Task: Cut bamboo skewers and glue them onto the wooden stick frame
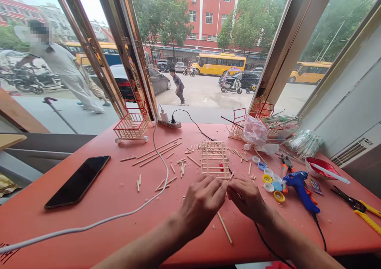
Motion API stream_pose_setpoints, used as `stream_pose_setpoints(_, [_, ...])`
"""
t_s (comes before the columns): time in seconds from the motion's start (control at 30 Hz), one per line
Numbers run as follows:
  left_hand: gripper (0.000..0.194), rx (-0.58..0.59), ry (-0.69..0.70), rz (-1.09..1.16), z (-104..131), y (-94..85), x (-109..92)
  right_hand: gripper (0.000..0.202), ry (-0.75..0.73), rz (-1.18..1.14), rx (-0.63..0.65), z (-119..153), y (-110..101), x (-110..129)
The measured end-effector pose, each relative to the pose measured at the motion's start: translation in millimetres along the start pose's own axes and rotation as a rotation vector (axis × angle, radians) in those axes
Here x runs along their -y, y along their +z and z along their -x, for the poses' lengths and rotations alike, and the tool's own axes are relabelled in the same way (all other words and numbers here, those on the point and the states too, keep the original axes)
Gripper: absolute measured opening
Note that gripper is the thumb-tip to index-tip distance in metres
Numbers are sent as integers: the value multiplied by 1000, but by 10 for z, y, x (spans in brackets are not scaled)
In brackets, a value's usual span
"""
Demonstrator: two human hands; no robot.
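Note:
My left hand (205, 199) and my right hand (248, 201) meet at the middle of the red table (107, 233), fingers pinched together around a short wooden stick (231, 176) whose tip shows between them. Just beyond the fingers lies a flat lattice of thin wooden sticks (214, 158). Cut sticks and small scraps are scattered around it. One longer stick (224, 227) rests below my hands, on the near side.
A black phone (77, 181) and white cable lie left. Stick-built carts (132, 124) stand at the back. At right are bottle caps (267, 178), pliers (287, 170), a blue glue gun (303, 191), a red bowl (323, 168) and yellow-handled scissors (357, 207). People are outside the window.

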State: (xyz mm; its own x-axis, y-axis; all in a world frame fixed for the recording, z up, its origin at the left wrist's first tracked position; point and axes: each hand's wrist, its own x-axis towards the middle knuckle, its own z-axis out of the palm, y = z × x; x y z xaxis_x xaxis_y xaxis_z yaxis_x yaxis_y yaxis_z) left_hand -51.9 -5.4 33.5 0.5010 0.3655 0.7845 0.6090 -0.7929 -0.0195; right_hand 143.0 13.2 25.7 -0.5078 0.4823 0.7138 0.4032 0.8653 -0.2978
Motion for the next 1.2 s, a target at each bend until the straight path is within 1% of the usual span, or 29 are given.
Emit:
stream_pose_setpoints(0.2, [19, -11, 40, 15, 29, 6, -7, 31, -13, -24, 7, 11, 6, 16])
stream_pose_setpoints(0.43, [23, 58, 27, -29, 60, 47, -3, 28, -27, -16, 16, 21, -14, -20])
stream_pose_setpoints(0.63, [24, 2, -36, 32, -21, 10, 37, 25, 10, 25, 29, 19, -53, -78])
stream_pose_setpoints(0.8, [14, -15, -65, 41, -41, -6, 21, 19, -26, 34, 43, 14, -83, -96])
stream_pose_setpoints(0.93, [12, -36, -78, 23, -55, 3, -7, 20, -28, 0, 47, 9, -63, -96])
stream_pose_setpoints(1.07, [15, -32, -67, 5, -51, 24, -24, 21, -37, -9, 48, 26, -25, -109])
stream_pose_setpoints(1.2, [15, 0, -36, -54, -11, 37, -34, 23, -35, -12, 44, 37, -2, -99])
